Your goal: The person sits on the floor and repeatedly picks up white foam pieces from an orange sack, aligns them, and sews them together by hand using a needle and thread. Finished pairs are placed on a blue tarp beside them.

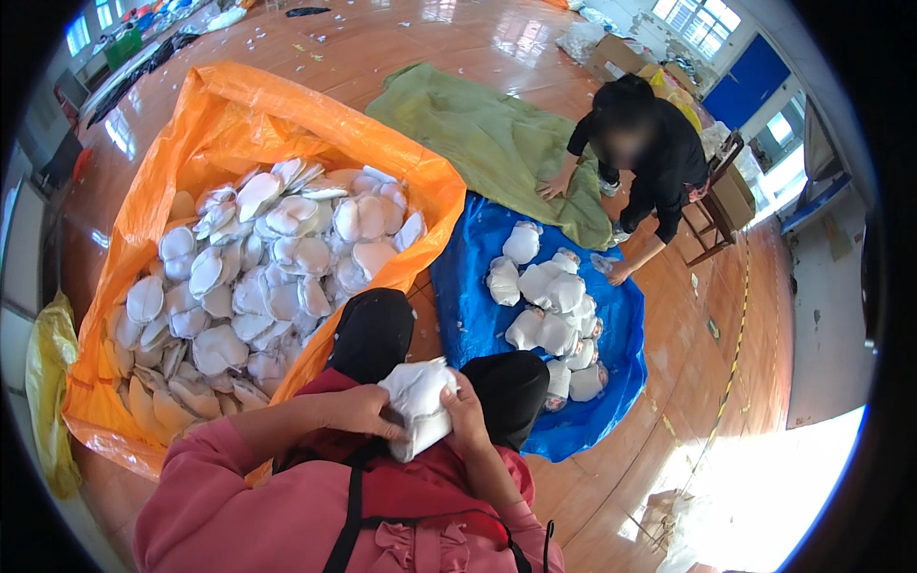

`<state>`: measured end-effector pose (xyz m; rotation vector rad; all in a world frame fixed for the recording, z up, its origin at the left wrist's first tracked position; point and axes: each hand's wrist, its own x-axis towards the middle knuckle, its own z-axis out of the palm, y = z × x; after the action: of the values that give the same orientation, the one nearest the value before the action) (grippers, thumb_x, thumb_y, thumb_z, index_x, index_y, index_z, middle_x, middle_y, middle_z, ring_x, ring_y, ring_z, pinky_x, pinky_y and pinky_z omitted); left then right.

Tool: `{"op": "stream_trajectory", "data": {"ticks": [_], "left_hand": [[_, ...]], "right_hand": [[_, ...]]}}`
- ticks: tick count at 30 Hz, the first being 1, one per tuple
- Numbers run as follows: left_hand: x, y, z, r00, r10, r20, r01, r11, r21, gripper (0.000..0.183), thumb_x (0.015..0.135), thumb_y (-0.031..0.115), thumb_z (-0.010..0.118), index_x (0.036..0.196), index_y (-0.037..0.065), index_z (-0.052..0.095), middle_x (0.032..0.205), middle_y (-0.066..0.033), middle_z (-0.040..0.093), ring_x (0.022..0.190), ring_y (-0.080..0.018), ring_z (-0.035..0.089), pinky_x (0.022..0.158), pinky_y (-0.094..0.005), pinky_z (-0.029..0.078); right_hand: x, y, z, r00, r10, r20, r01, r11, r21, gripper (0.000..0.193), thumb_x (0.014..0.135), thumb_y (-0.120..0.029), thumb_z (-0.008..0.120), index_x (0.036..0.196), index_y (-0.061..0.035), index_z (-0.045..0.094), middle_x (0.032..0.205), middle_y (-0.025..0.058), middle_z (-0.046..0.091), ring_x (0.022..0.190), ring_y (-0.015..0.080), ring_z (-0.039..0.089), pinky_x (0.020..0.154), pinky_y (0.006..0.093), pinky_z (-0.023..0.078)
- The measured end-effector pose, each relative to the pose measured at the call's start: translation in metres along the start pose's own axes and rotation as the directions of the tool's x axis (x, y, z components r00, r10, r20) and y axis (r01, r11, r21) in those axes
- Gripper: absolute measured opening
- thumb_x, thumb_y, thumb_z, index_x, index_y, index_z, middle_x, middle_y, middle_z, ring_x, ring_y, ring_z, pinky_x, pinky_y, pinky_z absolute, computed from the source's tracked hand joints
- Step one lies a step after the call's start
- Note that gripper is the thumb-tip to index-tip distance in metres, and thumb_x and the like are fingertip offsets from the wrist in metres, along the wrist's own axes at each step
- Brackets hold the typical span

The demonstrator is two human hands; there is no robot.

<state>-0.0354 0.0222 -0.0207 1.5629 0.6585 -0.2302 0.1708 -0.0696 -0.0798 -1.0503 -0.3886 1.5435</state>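
Above my lap I hold a stack of white rounded pads (417,409) between both hands. My left hand (361,412) grips its left side, fingers bent around the lower edge. On the other side, my right hand (465,411) is closed on the stack's right edge. In front of me to the left, a large orange plastic sack (196,119) lies open, filled with loose white cup-shaped pads (256,272). To the right, a blue plastic sheet (466,258) bears several bundled white pads (559,291), which seem wrapped in clear film.
Beyond the blue sheet a co-worker (664,158) in black bends over a green cloth (478,134), one hand beside the bundles. A wooden chair (707,224) stands behind that person. A yellow sack (54,392) lies at far left, and a cardboard box (613,57) sits at the back.
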Motion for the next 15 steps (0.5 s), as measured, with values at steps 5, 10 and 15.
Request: {"op": "stream_trajectory", "data": {"ticks": [5,10,15], "left_hand": [[0.0,-0.028,0.006,0.991,0.132,-0.036,-0.134,0.989,-0.054,0.032,0.082,0.021,0.078,0.105,0.001,0.067,0.096,-0.0081,0.071,0.088,-0.0173,0.066,0.079,-0.0334,0.052],[-0.003,0.003,0.005,0.995,0.082,0.054,-0.07,0.978,-0.195,0.019,0.09,0.022,0.072,0.092,0.003,0.069,0.074,-0.0046,0.069,0.068,-0.0126,0.064,0.068,-0.0283,0.05],[0.017,-0.015,-0.002,0.974,0.144,0.176,-0.183,0.956,0.231,0.047,0.091,0.048,0.067,0.102,0.002,0.067,0.08,-0.0079,0.068,0.07,-0.0169,0.065,0.069,-0.0313,0.052]], "right_hand": [[-0.001,0.018,-0.001,0.991,0.086,0.098,-0.086,0.996,-0.009,0.041,0.097,-0.013,0.059,0.136,-0.0035,0.047,0.12,0.0099,0.06,0.108,0.02,0.059,0.095,0.0353,0.049],[0.001,0.01,-0.003,0.987,0.083,0.139,-0.087,0.996,0.02,0.04,0.1,-0.017,0.054,0.136,-0.0015,0.047,0.121,0.0093,0.061,0.108,0.0193,0.06,0.094,0.0339,0.049],[-0.001,0.013,-0.003,0.996,-0.046,0.072,0.056,0.989,-0.136,0.039,0.1,-0.019,0.054,0.133,-0.0001,0.049,0.12,0.0087,0.06,0.109,0.018,0.057,0.097,0.0331,0.045]]}}
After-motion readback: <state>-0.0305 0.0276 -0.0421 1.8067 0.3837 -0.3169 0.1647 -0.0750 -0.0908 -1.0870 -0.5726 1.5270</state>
